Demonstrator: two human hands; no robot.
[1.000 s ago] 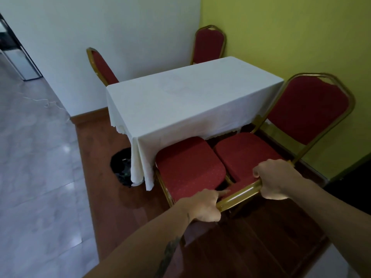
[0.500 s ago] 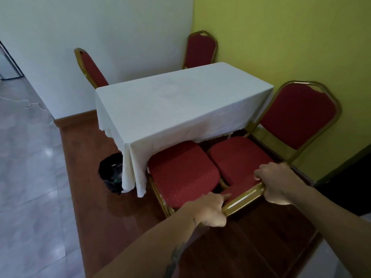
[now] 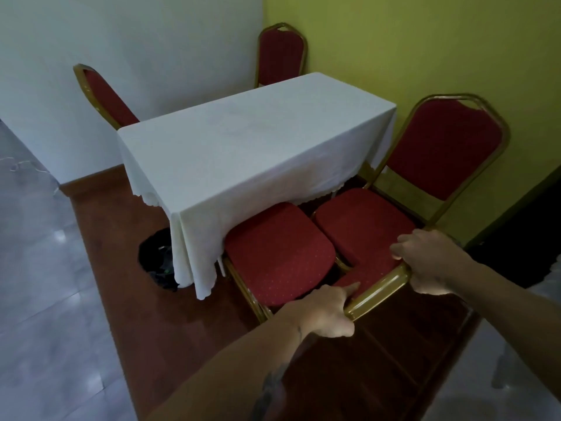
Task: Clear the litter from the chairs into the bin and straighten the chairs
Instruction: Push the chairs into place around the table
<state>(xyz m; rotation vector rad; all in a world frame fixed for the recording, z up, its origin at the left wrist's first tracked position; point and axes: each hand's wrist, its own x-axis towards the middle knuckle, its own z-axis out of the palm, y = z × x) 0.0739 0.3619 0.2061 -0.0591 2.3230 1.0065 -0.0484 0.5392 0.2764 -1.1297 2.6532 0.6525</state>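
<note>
No writing or labels can be read anywhere in view.

The left hand (image 3: 323,311) is closed over the near end of the gold backrest rail (image 3: 379,291) of the near chair (image 3: 279,253), thumb lying along the rail's top, fingers curled under it out of sight. The right hand (image 3: 428,262) clamps the same rail at its far end, fingers (image 3: 400,243) wrapped over the top edge. Between the two hands the rail runs bare, tilted up toward the right hand.

Just beyond the left fingers lies this chair's red seat, its far edge tucked under the hanging white cloth (image 3: 243,153) of the table. Touching that seat, beyond the right fingers, sits the seat of a second chair (image 3: 364,220), whose upright red back stands against the yellow wall (image 3: 425,41).

The bin (image 3: 154,256), lined in black with dark litter inside, stands on the wooden floor (image 3: 121,284) well left of the left hand, partly hidden by the cloth's corner. Two more chairs stand at the table's far side: one (image 3: 103,95) angled at the left corner, one (image 3: 280,53) upright by the walls' corner.
</note>
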